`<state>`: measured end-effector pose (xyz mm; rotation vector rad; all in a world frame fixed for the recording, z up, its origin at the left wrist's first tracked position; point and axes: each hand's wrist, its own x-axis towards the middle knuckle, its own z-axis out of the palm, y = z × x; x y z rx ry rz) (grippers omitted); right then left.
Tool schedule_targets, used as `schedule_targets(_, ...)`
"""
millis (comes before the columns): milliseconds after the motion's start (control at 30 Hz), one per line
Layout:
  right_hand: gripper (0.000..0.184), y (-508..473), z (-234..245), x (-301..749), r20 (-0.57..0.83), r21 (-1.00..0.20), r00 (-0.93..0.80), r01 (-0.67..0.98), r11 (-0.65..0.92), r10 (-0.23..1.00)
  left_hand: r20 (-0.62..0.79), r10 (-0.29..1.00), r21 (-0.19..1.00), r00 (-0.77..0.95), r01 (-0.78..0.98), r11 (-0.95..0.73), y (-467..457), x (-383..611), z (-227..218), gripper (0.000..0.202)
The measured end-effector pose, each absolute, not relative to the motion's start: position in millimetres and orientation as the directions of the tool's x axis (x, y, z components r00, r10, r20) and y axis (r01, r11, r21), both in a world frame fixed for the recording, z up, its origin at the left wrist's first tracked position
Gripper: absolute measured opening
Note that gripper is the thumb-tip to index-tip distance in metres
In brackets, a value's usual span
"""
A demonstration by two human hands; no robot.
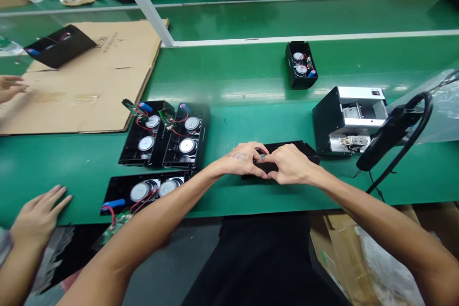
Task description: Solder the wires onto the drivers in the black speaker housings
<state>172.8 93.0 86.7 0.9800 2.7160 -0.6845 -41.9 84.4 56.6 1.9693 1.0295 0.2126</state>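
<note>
Mid-bench, left hand point(244, 158), right hand point(292, 165) pinch black housing point(305, 148).

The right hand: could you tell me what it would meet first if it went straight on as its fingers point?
The left hand, almost at once: the right hand points leftward at it over the black case, fingertips seemingly touching.

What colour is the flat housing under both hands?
Black; the flat plastic housing lies under left hand and right hand, head view.
</note>
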Motion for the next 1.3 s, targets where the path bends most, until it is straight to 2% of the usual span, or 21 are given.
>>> schedule_targets(200, 0.033, 73.3, 83.2, 174.4, -0.285, -0.326, -0.754, 0.657, 0.68, 0.592, -0.161, 0.743, 0.724, 0.649, 0.589, -0.358, 70.6, -37.3, 53.9, 0.028)
schedule_targets(267, 0.032, 58.6, 82.6, 186.0, -0.18, -0.363, -0.781, 0.618, 0.698, 0.598, -0.121, 0.754, 0.677, 0.646, 0.609, -0.414, 57.1, -35.2, 53.0, 0.021)
schedule_targets(333, 0.034, 41.3, 81.7, 205.5, 0.04, -0.461, -0.766, 0.555, 0.692, 0.641, -0.06, 0.759, 0.587, 0.649, 0.638, -0.499, 39.6, -33.2, 49.1, 0.016)
schedule_targets(400, 0.037, 24.9, 78.3, 230.3, 0.292, -0.563, -0.566, 0.549, 0.617, 0.771, 0.017, 0.755, 0.472, 0.656, 0.66, -0.584, 20.8, -31.3, 41.7, 0.015)
schedule_targets(467, 0.039, 13.3, 70.6, 255.9, 0.486, -0.604, -0.17, 0.644, 0.47, 0.857, 0.091, 0.749, 0.382, 0.657, 0.671, -0.635, 4.5, -29.6, 32.2, 0.015)
schedule_targets(533, 0.047, 9.9, 59.7, 278.7, 0.599, -0.602, 0.18, 0.744, 0.289, 0.781, 0.158, 0.749, 0.328, 0.643, 0.682, -0.654, -6.4, -28.4, 23.3, 0.015)
schedule_targets(567, 0.056, 12.0, 54.1, 288.7, 0.619, -0.599, 0.285, 0.774, 0.205, 0.732, 0.184, 0.75, 0.314, 0.635, 0.685, -0.657, -9.5, -28.1, 19.8, 0.017)
schedule_targets(600, 0.065, 16.5, 49.2, 297.8, 0.613, -0.601, 0.346, 0.788, 0.135, 0.71, 0.204, 0.751, 0.307, 0.628, 0.688, -0.658, -11.1, -28.1, 17.1, 0.018)
schedule_targets(667, 0.08, 31.4, 42.7, 314.2, 0.532, -0.627, 0.403, 0.779, 0.027, 0.744, 0.232, 0.751, 0.3, 0.618, 0.689, -0.66, -11.1, -28.3, 14.1, 0.019)
schedule_targets(733, 0.083, 49.8, 41.3, 329.0, 0.438, -0.665, 0.425, 0.746, -0.033, 0.792, 0.258, 0.748, 0.293, 0.612, 0.688, -0.664, -9.1, -28.5, 13.2, 0.02)
schedule_targets(800, 0.077, 64.4, 42.9, 341.2, 0.401, -0.689, 0.428, 0.724, -0.041, 0.81, 0.284, 0.745, 0.287, 0.603, 0.688, -0.666, -7.3, -28.7, 12.7, 0.021)
schedule_targets(867, 0.061, 70.3, 44.3, 348.8, 0.416, -0.694, 0.442, 0.719, -0.037, 0.795, 0.305, 0.746, 0.285, 0.592, 0.691, -0.665, -6.4, -29.2, 11.3, 0.023)
schedule_targets(933, 0.046, 68.0, 43.6, 351.0, 0.391, -0.761, 0.494, 0.648, -0.029, 0.776, 0.321, 0.745, 0.288, 0.584, 0.689, -0.664, -6.0, -30.3, 8.5, 0.024)
schedule_targets(1000, 0.038, 62.7, 42.4, 349.6, 0.316, -0.877, 0.547, 0.481, 0.018, 0.775, 0.349, 0.742, 0.299, 0.572, 0.682, -0.667, -5.1, -31.4, 4.4, 0.026)
schedule_targets(1067, 0.035, 60.2, 45.3, 347.2, 0.266, -0.943, 0.559, 0.321, 0.091, 0.786, 0.386, 0.736, 0.319, 0.555, 0.668, -0.672, -3.1, -31.1, -0.1, 0.028)
schedule_targets(1167, 0.033, 66.3, 63.6, 343.7, 0.302, -0.951, 0.578, 0.241, 0.195, 0.758, 0.42, 0.741, 0.357, 0.524, 0.655, -0.666, 1.3, -25.2, -4.4, 0.027)
schedule_targets(1300, 0.035, 85.9, 98.2, 334.6, 0.407, -0.89, 0.592, 0.087, 0.448, 0.695, 0.397, 0.769, 0.393, 0.501, 0.665, -0.635, 6.8, -11.5, -2.8, 0.024)
